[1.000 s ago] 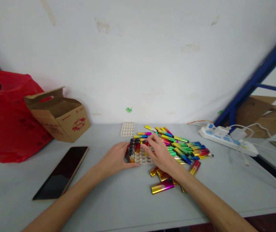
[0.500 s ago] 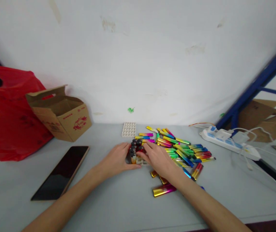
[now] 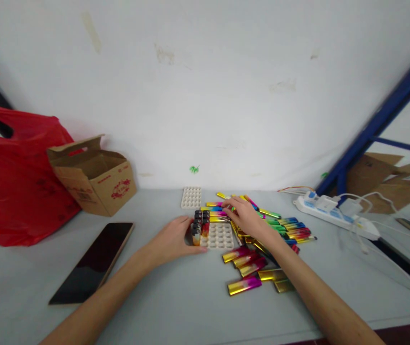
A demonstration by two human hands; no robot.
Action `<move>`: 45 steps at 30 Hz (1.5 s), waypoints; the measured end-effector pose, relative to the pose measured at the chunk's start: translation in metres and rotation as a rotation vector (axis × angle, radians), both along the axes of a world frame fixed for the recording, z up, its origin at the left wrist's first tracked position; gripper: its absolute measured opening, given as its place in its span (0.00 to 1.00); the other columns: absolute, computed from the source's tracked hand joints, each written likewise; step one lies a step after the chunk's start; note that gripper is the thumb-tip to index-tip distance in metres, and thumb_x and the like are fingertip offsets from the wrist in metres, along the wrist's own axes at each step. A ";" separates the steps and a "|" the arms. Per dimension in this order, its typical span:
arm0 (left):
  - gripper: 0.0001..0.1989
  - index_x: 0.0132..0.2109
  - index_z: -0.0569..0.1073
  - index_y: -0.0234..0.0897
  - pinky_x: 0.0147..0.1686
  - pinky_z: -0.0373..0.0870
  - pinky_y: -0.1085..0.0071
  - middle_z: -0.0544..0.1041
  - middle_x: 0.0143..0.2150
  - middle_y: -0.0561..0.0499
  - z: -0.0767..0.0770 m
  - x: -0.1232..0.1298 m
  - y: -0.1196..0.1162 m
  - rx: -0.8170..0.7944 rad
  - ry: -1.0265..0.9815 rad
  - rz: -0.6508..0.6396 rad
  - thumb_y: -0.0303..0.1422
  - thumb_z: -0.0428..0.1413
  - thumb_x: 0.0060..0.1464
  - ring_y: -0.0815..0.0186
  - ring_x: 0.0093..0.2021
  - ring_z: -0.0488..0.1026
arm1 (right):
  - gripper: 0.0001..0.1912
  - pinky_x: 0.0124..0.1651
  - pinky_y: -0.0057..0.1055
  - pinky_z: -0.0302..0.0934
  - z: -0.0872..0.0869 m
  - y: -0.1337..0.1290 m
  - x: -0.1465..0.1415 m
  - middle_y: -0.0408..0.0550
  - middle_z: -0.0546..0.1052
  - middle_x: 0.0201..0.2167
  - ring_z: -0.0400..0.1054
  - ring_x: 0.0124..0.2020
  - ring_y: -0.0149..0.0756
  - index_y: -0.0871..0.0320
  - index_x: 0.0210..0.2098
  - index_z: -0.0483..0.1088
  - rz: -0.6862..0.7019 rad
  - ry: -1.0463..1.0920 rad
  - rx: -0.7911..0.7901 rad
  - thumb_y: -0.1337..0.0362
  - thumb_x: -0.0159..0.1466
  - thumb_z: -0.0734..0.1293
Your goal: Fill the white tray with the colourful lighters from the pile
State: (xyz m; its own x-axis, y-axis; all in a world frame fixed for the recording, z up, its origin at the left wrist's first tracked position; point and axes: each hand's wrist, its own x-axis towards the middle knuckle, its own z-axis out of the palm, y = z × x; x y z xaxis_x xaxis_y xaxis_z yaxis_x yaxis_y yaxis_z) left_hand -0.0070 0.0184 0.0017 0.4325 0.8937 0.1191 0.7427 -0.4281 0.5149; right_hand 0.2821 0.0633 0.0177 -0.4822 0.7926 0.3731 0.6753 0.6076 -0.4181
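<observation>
My left hand [image 3: 176,239] is closed around the left side of a white tray [image 3: 222,235] with rows of small holes, its thumb along the front edge. Black-topped lighters [image 3: 201,221] stand upright in the tray's left columns; the other holes are bare. To the right and behind the tray, my right hand [image 3: 245,216] bends down into a loose pile of shiny, multicoloured lighters [image 3: 294,227]. Its fingertips pinch at a lighter there, mostly hidden by the fingers. More red-and-gold lighters [image 3: 248,261] lie in front of the right forearm.
A second white holed tray [image 3: 191,197] lies near the wall. To the left are a dark tablet [image 3: 93,262], an open cardboard box [image 3: 95,179] and a red plastic bag [image 3: 18,182]. A white power strip [image 3: 334,218] with cables lies at the right, near a blue metal frame [image 3: 377,120].
My right hand has left the tray's lighters and moved right and back to the pile. The tray's bare holes now show. My left hand stays at the tray. The view has shifted slightly.
</observation>
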 end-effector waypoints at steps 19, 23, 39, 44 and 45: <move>0.33 0.52 0.80 0.40 0.61 0.80 0.51 0.86 0.56 0.41 0.006 -0.008 0.001 -0.037 -0.009 -0.025 0.56 0.74 0.47 0.42 0.56 0.83 | 0.10 0.59 0.37 0.69 0.012 0.058 -0.001 0.62 0.85 0.50 0.80 0.50 0.45 0.62 0.50 0.84 -0.069 -0.296 -0.083 0.73 0.73 0.71; 0.35 0.54 0.80 0.39 0.61 0.79 0.49 0.86 0.57 0.38 0.005 -0.005 0.000 -0.043 -0.020 -0.025 0.57 0.74 0.46 0.40 0.57 0.83 | 0.11 0.50 0.37 0.73 0.024 0.039 0.010 0.54 0.87 0.46 0.81 0.37 0.40 0.58 0.52 0.84 -0.060 0.096 -0.167 0.64 0.75 0.70; 0.37 0.59 0.79 0.39 0.66 0.76 0.48 0.85 0.59 0.36 0.002 0.007 -0.004 0.013 -0.024 0.055 0.58 0.73 0.49 0.39 0.62 0.81 | 0.30 0.39 0.32 0.69 0.032 -0.028 -0.024 0.41 0.79 0.34 0.72 0.34 0.35 0.52 0.40 0.74 0.048 1.307 -0.718 0.38 0.55 0.84; 0.39 0.58 0.79 0.39 0.64 0.77 0.46 0.85 0.59 0.36 -0.001 0.006 -0.002 0.027 -0.021 0.060 0.59 0.73 0.47 0.38 0.60 0.82 | 0.33 0.26 0.28 0.52 0.016 -0.037 -0.038 0.30 0.61 0.22 0.51 0.21 0.29 0.50 0.42 0.67 0.091 1.158 -0.816 0.30 0.59 0.77; 0.39 0.59 0.79 0.39 0.64 0.77 0.47 0.85 0.59 0.37 -0.001 0.006 -0.002 0.032 -0.020 0.060 0.58 0.73 0.47 0.39 0.60 0.82 | 0.33 0.25 0.28 0.48 0.013 -0.038 -0.040 0.29 0.58 0.21 0.48 0.20 0.28 0.50 0.40 0.67 0.061 1.088 -0.772 0.29 0.60 0.75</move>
State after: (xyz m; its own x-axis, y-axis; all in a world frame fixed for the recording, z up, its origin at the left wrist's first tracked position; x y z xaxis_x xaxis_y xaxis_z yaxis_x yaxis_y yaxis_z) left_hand -0.0008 0.0163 0.0003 0.3759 0.9134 0.1564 0.7571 -0.4000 0.5164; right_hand 0.2418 0.0249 0.0306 -0.2693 0.9614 0.0565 -0.2389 -0.0098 -0.9710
